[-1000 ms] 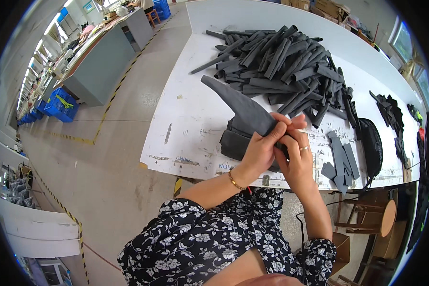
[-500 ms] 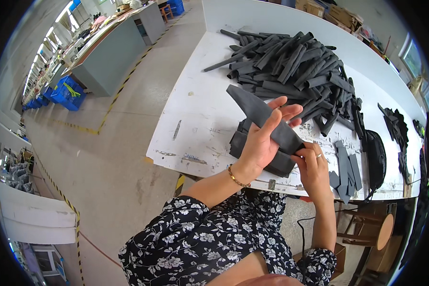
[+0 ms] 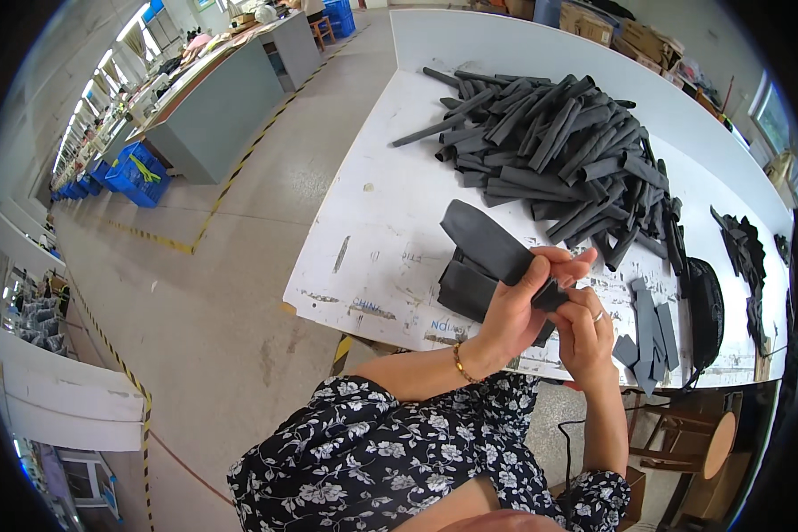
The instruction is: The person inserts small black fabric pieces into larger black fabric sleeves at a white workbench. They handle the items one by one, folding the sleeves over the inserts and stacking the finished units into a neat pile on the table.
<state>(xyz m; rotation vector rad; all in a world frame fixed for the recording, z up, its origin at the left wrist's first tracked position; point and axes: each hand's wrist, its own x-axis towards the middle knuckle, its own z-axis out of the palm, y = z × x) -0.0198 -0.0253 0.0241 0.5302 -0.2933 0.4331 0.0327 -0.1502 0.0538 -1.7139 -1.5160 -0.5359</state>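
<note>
A dark grey fabric piece (image 3: 488, 241), long and flat, is held up over the table's near edge. My left hand (image 3: 521, 297) is closed on its lower part, thumb on top. The fingers of my right hand (image 3: 585, 330) pinch the near end of the same piece, close beside the left fingertips. Under it, partly hidden by the left hand, a short stack of similar dark fabric pieces (image 3: 466, 288) lies on the white table (image 3: 363, 235). A big heap of rolled or folded dark grey fabric pieces (image 3: 567, 146) covers the back of the table.
Right of my hands lie several flat grey strips (image 3: 652, 332) and a black mesh pouch (image 3: 705, 310). Further right is a row of dark pieces (image 3: 743, 257). A raised white panel (image 3: 505, 40) borders the table's back. A wooden stool (image 3: 716, 439) stands below the right side.
My left hand has slid down along the fabric piece toward my right hand, and its fingers have closed. The piece has moved slightly nearer. The whole view has shifted a little.
</note>
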